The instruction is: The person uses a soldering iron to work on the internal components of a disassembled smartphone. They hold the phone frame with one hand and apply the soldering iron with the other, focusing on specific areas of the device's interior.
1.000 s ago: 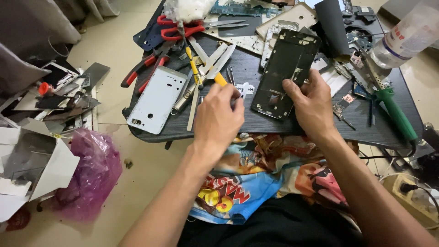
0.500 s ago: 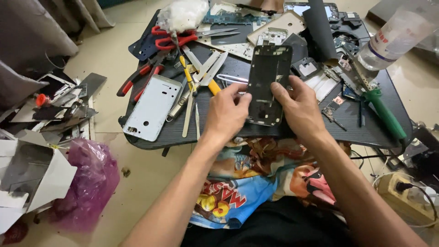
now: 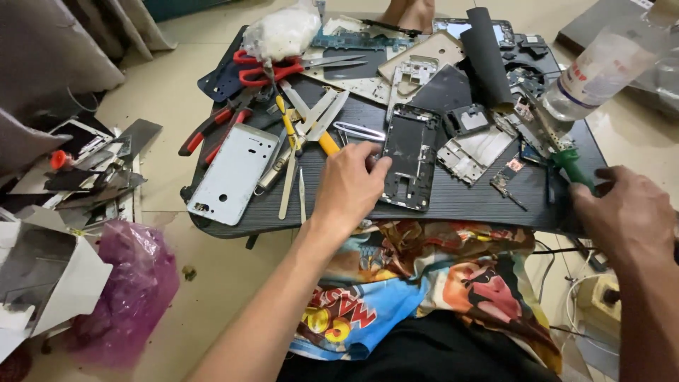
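Observation:
A black phone frame (image 3: 410,157) lies flat on the dark work board (image 3: 467,201) across my lap. My left hand (image 3: 350,187) rests on the board, its curled fingertips gripping the frame's left edge. Silver tweezers (image 3: 358,131) lie just above that hand. My right hand (image 3: 626,216) is at the board's right edge, closed around the lower end of a green-handled screwdriver (image 3: 568,164). Small phone parts (image 3: 475,148) lie between the frame and the screwdriver.
A white phone back cover (image 3: 233,173), red scissors (image 3: 265,67), red-handled pliers (image 3: 205,131) and a yellow-handled tool (image 3: 311,131) crowd the board's left half. A plastic bottle (image 3: 601,67) stands at the right, a black roll (image 3: 488,56) behind. A purple bag (image 3: 127,290) lies on the floor.
The phone frame has been set down flat on the board. My right hand left it and moved right to the green screwdriver. My left hand stays at the frame's edge.

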